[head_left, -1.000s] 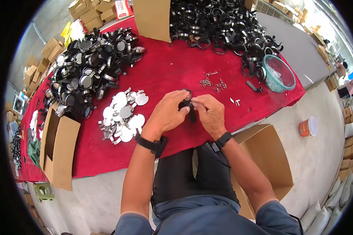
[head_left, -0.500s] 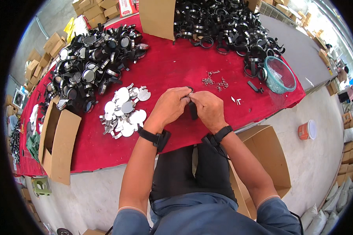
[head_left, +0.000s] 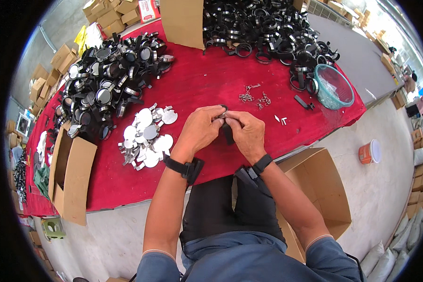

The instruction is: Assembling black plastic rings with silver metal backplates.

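While both hands meet over the near middle of the red counter (head_left: 207,84), the left hand (head_left: 199,129) and right hand (head_left: 246,131) pinch one small black ring part (head_left: 226,129) between them; a round rim shows at the fingertips and a dark tab hangs below. Fingers of both hands are curled narrow and closed on it.

Handling, as a judgement: part looks like light, rigid plastic or metal, small enough to slip; best gripped at the ring's outer edge with thumb and forefinger, tab left free. Not fragile-looking.

Counts:
- black ring part in hand: one
- silver discs (head_left: 148,136), loose cluster just left of the left hand: roughly fifteen to twenty, overlapping, exact number unclear
- small metal fasteners (head_left: 254,96), scattered beyond the hands: about ten, too small to count surely
- pile of black rings with mirrored faces (head_left: 108,80), far left: many dozens
- second pile of black rings (head_left: 268,28), far right: many dozens
- teal bowl (head_left: 333,87) at the right edge: one
- open cardboard boxes: one at the left edge (head_left: 73,176), one on the floor by the right knee (head_left: 319,197)
- orange tub (head_left: 369,151) on the floor: one
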`<control>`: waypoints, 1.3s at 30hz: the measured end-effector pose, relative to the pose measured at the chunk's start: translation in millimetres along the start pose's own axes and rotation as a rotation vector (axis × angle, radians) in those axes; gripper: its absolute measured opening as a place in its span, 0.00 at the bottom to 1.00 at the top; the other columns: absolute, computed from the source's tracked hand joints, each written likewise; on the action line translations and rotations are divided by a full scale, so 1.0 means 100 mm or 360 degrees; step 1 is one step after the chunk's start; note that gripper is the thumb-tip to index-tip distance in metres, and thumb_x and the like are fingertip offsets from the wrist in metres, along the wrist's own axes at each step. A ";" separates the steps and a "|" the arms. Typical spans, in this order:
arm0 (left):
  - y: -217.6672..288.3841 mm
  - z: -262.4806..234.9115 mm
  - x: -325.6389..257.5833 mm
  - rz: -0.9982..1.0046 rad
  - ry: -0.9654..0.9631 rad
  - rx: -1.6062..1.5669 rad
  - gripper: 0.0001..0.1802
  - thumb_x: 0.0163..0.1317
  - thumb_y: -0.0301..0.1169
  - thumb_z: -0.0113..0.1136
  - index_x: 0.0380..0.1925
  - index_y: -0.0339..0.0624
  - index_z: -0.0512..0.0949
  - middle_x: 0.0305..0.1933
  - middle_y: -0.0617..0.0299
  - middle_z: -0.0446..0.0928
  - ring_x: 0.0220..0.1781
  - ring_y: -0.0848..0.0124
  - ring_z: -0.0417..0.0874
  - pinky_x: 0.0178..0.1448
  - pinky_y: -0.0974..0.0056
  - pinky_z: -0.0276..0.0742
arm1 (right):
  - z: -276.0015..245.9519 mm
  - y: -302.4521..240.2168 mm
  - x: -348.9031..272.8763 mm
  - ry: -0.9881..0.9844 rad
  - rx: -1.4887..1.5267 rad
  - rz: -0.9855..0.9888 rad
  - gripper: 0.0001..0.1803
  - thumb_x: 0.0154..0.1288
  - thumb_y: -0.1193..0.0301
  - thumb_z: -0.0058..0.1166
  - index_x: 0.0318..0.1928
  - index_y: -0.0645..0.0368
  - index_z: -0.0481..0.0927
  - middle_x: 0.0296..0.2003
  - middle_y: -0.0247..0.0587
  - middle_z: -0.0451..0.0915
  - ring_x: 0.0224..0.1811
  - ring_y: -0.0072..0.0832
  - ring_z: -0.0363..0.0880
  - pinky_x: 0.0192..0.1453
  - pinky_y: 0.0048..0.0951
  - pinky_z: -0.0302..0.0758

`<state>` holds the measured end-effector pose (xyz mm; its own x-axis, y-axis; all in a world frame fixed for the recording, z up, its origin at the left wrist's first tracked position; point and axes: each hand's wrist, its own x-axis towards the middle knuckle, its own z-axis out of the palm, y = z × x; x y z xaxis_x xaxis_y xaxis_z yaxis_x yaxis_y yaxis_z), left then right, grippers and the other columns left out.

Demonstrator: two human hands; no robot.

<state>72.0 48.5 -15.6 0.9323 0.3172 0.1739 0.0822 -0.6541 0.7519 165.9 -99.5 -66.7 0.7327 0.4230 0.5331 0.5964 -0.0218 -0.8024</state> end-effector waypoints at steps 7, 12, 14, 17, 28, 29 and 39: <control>-0.02 -0.01 0.04 0.0041 0.0005 0.0127 0.21 0.71 0.25 0.64 0.63 0.37 0.87 0.66 0.44 0.87 0.70 0.50 0.87 0.73 0.55 0.81 | -0.02 -0.04 -0.07 -0.0019 -0.0313 -0.0318 0.10 0.71 0.78 0.63 0.50 0.61 0.90 0.41 0.47 0.91 0.45 0.45 0.90 0.51 0.44 0.86; 0.01 0.00 0.04 -0.0129 0.0001 0.0021 0.21 0.71 0.25 0.66 0.63 0.38 0.88 0.67 0.46 0.87 0.70 0.53 0.87 0.75 0.56 0.80 | -0.54 0.10 0.06 -0.0029 -0.0414 -0.0067 0.11 0.71 0.75 0.66 0.51 0.62 0.92 0.46 0.50 0.93 0.49 0.44 0.93 0.56 0.40 0.87; 0.01 -0.02 0.06 -0.0160 -0.0010 -0.0036 0.21 0.70 0.23 0.67 0.62 0.38 0.88 0.68 0.47 0.87 0.70 0.54 0.88 0.75 0.57 0.80 | -0.97 0.31 0.25 0.0017 -0.0505 0.0069 0.10 0.72 0.72 0.65 0.49 0.61 0.92 0.46 0.52 0.92 0.50 0.48 0.92 0.57 0.43 0.87; -0.04 -0.02 0.08 -0.0152 -0.0015 -0.0101 0.21 0.70 0.22 0.67 0.62 0.39 0.88 0.68 0.48 0.87 0.70 0.55 0.88 0.75 0.58 0.80 | -1.61 0.59 0.48 -0.0155 -0.0774 0.0264 0.09 0.67 0.71 0.67 0.45 0.59 0.93 0.40 0.53 0.92 0.43 0.47 0.93 0.52 0.43 0.87; -0.37 0.16 0.13 0.0144 0.0158 -0.0019 0.20 0.63 0.18 0.65 0.55 0.32 0.89 0.56 0.46 0.92 0.61 0.57 0.92 0.70 0.57 0.83 | -1.54 0.67 0.28 -0.0538 -0.1073 0.0188 0.13 0.64 0.59 0.68 0.34 0.55 0.91 0.33 0.52 0.88 0.40 0.53 0.90 0.45 0.54 0.85; -0.35 0.10 0.08 0.0087 0.0149 -0.0033 0.21 0.61 0.17 0.64 0.56 0.31 0.89 0.57 0.46 0.91 0.62 0.56 0.92 0.71 0.57 0.82 | -1.37 0.62 0.28 -0.0531 -0.1259 0.0147 0.11 0.63 0.60 0.69 0.33 0.55 0.91 0.32 0.51 0.88 0.40 0.52 0.90 0.45 0.54 0.85; -0.17 0.16 0.12 -0.0061 0.0128 -0.0124 0.24 0.62 0.13 0.62 0.60 0.26 0.86 0.63 0.43 0.88 0.64 0.56 0.90 0.70 0.59 0.81 | -1.24 0.65 0.20 -0.0314 -0.1538 0.0149 0.05 0.63 0.70 0.66 0.33 0.59 0.87 0.35 0.53 0.88 0.41 0.48 0.90 0.45 0.50 0.86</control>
<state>87.6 52.1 -36.6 0.8973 0.3973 0.1923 0.0868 -0.5861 0.8056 259.8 -204.7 -75.5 0.7752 0.5234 0.3539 0.6142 -0.7554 -0.2282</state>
